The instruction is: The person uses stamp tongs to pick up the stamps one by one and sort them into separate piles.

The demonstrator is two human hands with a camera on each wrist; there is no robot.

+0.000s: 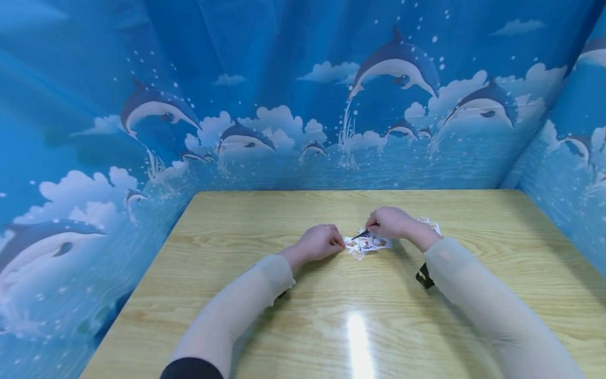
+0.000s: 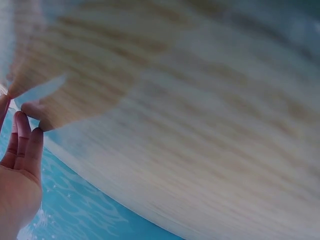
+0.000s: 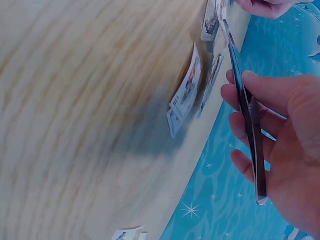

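In the head view, several small printed paper pieces (image 1: 381, 243) lie in a loose cluster on the wooden table. My right hand (image 1: 392, 223) holds dark tweezers (image 3: 245, 97) between thumb and fingers. The tips of the tweezers reach a paper piece (image 3: 221, 11) at the left of the cluster. My left hand (image 1: 318, 243) is at that same end, thumb and forefinger pinching the piece's edge. Only part of my left hand (image 2: 22, 175) shows in the left wrist view, at the frame's left side. One curled paper piece (image 3: 187, 92) stands partly off the table.
More printed paper (image 1: 428, 224) lies beyond my right wrist. A black object (image 1: 424, 276) shows beneath the right forearm, partly hidden by the sleeve. The wooden table (image 1: 236, 221) ends at a blue curtain (image 1: 284, 105) printed with dolphins.
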